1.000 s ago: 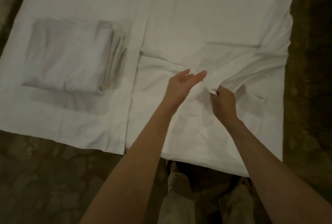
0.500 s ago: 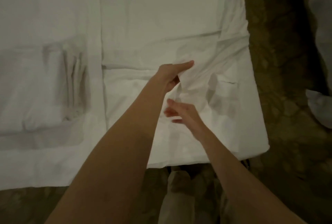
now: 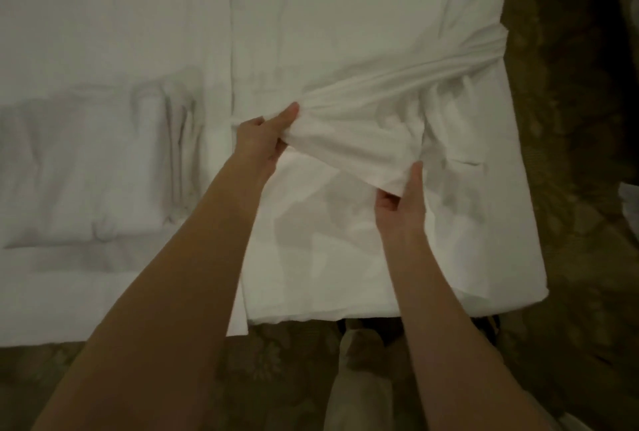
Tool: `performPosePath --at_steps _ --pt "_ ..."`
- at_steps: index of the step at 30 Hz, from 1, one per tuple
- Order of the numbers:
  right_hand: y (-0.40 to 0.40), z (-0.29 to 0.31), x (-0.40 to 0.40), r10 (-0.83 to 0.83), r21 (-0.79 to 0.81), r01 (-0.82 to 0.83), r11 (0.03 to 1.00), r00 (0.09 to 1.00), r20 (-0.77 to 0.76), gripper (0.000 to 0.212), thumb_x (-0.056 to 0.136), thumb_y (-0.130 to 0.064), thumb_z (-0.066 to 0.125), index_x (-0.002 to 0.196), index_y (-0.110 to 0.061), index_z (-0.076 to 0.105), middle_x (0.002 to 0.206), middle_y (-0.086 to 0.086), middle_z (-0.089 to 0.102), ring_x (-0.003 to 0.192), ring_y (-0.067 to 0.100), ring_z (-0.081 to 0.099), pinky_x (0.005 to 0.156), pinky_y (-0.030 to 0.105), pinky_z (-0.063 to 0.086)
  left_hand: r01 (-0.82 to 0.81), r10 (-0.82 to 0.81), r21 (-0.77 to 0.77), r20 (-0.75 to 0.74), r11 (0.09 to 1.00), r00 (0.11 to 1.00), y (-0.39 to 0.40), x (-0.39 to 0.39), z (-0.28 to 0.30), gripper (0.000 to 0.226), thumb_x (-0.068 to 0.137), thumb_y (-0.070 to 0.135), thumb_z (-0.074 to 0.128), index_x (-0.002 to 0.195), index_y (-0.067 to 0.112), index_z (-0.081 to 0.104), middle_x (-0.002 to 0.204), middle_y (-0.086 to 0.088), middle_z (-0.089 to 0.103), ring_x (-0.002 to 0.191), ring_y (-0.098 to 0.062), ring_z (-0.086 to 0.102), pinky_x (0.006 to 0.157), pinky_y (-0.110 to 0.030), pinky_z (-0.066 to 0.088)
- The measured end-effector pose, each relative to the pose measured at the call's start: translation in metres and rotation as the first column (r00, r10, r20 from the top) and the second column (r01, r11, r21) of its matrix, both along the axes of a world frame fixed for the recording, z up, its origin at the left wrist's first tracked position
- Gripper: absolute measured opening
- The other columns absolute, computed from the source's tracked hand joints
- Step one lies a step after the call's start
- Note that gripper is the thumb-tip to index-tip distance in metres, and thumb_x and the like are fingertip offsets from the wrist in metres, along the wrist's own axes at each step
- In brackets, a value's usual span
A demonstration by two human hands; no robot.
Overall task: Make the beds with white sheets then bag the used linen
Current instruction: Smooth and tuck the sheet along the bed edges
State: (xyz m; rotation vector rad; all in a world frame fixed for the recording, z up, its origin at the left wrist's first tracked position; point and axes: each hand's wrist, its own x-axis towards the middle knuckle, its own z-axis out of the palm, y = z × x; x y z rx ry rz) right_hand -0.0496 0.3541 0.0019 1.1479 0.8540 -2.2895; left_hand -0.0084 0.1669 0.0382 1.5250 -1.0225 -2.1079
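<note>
Patterned carpet (image 3: pixel 570 154) around bed; person's pale trouser legs (image 3: pixel 359 389) at bottom.

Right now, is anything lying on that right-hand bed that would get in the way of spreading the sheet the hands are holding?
Nothing visible does. The left hand and right hand both grip the bunched sheet directly, and the right-hand bed shows only flat white cloth. The folded stack of linen lies on the neighbouring bed, apart from it.
</note>
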Motion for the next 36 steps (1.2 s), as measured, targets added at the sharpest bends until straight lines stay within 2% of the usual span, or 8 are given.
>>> performPosePath --at_steps 3,9,14,18,24,28,31,36 --pt "0.014 0.005 0.003 0.059 0.089 -0.054 0.995 0.997 -0.049 0.05 0.085 -0.03 0.073 0.129 -0.013 0.058 0.115 0.002 0.07 0.098 0.014 0.069 0.081 0.026 0.057 -0.082 0.084 -0.037 0.048 0.996 0.995 -0.021 0.052 0.0 0.012 0.082 0.0 0.072 0.087 -0.003 0.062 0.083 -0.008 0.071 0.077 -0.015 0.068 0.061 -0.02 0.056" --pt "0.023 0.008 0.04 0.271 0.206 -0.258 0.944 0.962 -0.041 0.046 0.082 -0.019 0.075 0.126 -0.011 0.06 0.117 0.003 0.069 0.102 0.014 0.068 0.079 0.028 0.058 -0.197 0.212 -0.083 0.269 0.977 0.94 -0.013 0.166 -0.004 0.014 0.083 0.007 0.073 0.078 0.002 0.061 0.063 0.002 0.069 0.06 -0.007 0.064 0.053 -0.015 0.053" --pt "0.052 -0.005 0.068 0.243 0.354 -0.263 0.898 0.965 0.102 0.031 0.084 -0.022 0.074 0.111 -0.015 0.062 0.107 -0.001 0.068 0.093 0.01 0.068 0.077 0.025 0.059 -0.164 0.153 0.001 0.351 0.987 0.924 0.041 0.212 -0.044 0.015 0.081 0.01 0.075 0.085 -0.001 0.064 0.088 -0.009 0.067 0.088 -0.021 0.064 0.064 -0.019 0.058" --pt "0.074 -0.018 0.069 0.261 0.311 -0.291 0.905 0.956 0.134 0.033 0.083 -0.028 0.074 0.112 -0.018 0.062 0.113 -0.001 0.068 0.1 0.012 0.067 0.082 0.026 0.058 -0.04 0.006 0.087 0.363 0.995 0.932 0.082 0.214 -0.065 0.034 0.084 0.011 0.073 0.112 -0.005 0.062 0.092 -0.009 0.066 0.087 -0.019 0.064 0.067 -0.019 0.058" --pt "0.071 -0.016 0.066 0.375 0.281 -0.382 0.88 0.923 0.082 0.026 0.082 -0.023 0.075 0.106 -0.019 0.067 0.11 -0.003 0.07 0.102 0.011 0.066 0.087 0.024 0.055 -0.027 0.071 -0.134 0.335 0.991 0.939 0.065 0.241 -0.039 0.009 0.085 0.011 0.071 0.082 0.003 0.068 0.085 -0.01 0.069 0.081 -0.016 0.068 0.068 -0.018 0.057" --pt "0.097 -0.028 0.1 0.465 0.258 -0.517 0.816 0.852 0.24 0.031 0.083 -0.017 0.073 0.113 -0.014 0.064 0.111 0.002 0.068 0.099 0.015 0.065 0.078 0.026 0.057 -0.011 0.08 -0.136 0.517 0.991 0.852 0.091 0.278 -0.051 0.022 0.087 0.015 0.07 0.098 -0.003 0.067 0.088 -0.013 0.068 0.077 -0.016 0.064 0.059 -0.012 0.055" --pt "0.11 -0.038 0.105 0.435 0.231 -0.5 0.835 0.856 0.279 0.03 0.085 -0.012 0.07 0.114 -0.011 0.062 0.115 0.006 0.066 0.097 0.017 0.065 0.062 0.025 0.059 -0.222 0.195 0.0 0.475 0.975 0.858 0.105 0.277 -0.069 0.036 0.089 0.011 0.067 0.12 -0.005 0.058 0.096 -0.011 0.065 0.083 -0.02 0.064 0.061 -0.018 0.058" --pt "0.121 -0.047 0.076 0.313 0.044 -0.318 0.947 0.945 0.092 0.044 0.088 -0.035 0.068 0.128 -0.018 0.059 0.124 0.004 0.066 0.115 0.02 0.062 0.1 0.035 0.049 -0.369 0.33 0.047 0.353 0.928 0.875 0.121 0.259 -0.08 0.023 0.092 0.02 0.063 0.106 0.001 0.059 0.101 -0.006 0.064 0.09 -0.02 0.063 0.066 -0.024 0.059"
